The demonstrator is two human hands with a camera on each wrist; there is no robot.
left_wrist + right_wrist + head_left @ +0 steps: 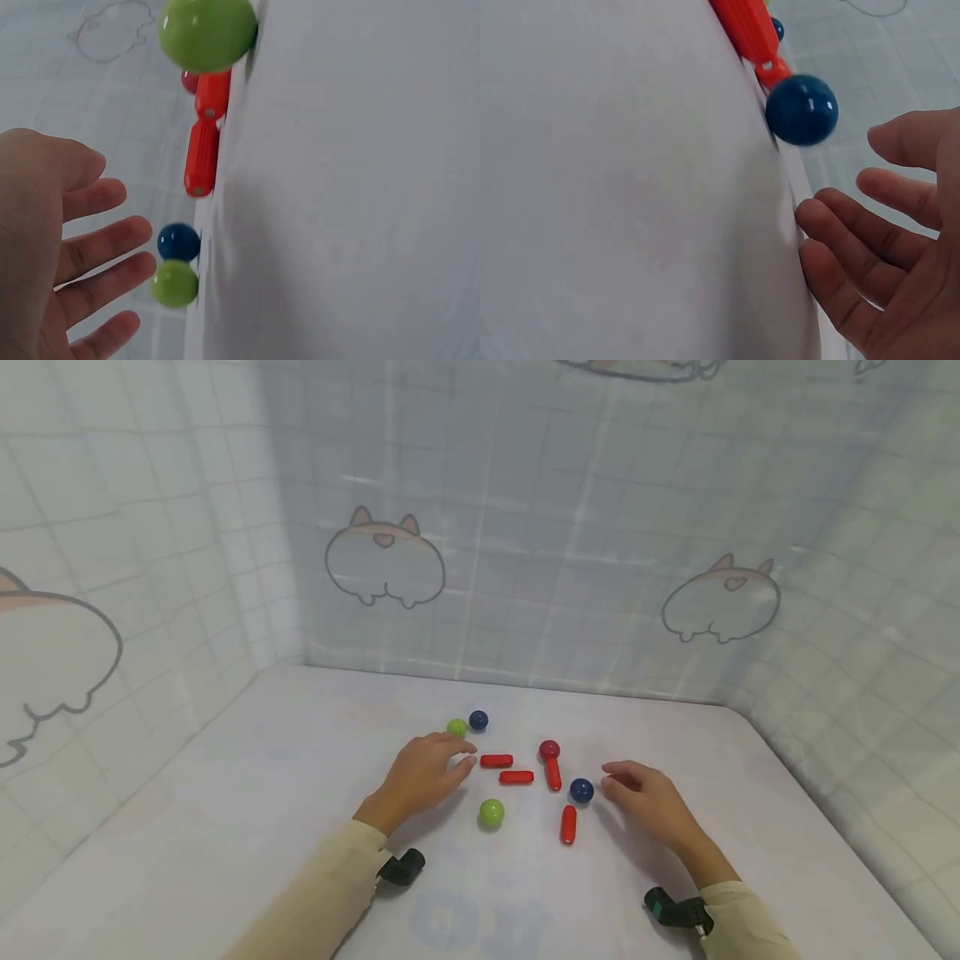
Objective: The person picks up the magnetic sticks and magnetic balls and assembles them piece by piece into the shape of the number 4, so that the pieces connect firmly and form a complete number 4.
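Observation:
My left hand (426, 774) hovers over the table with relaxed, spread fingers and holds nothing. Just beyond its fingertips lie a green ball (457, 727) and a blue ball (478, 720), side by side. Two red rods (497, 761) lie to the right of that hand, and a second green ball (491, 813) sits nearer the front. Nothing is in my right hand (651, 802); its fingers are loosely bent, close to another blue ball (802, 110). A red ball (549, 749) touches the end of one red rod (553, 774). Another red rod (568, 825) lies below the right-hand blue ball.
A white table (225, 827) carries all the pieces. Pale curtains with a grid and animal drawings enclose its back (525, 568) and both sides. Each wrist wears a black camera, and beige sleeves (322, 893) cover the forearms.

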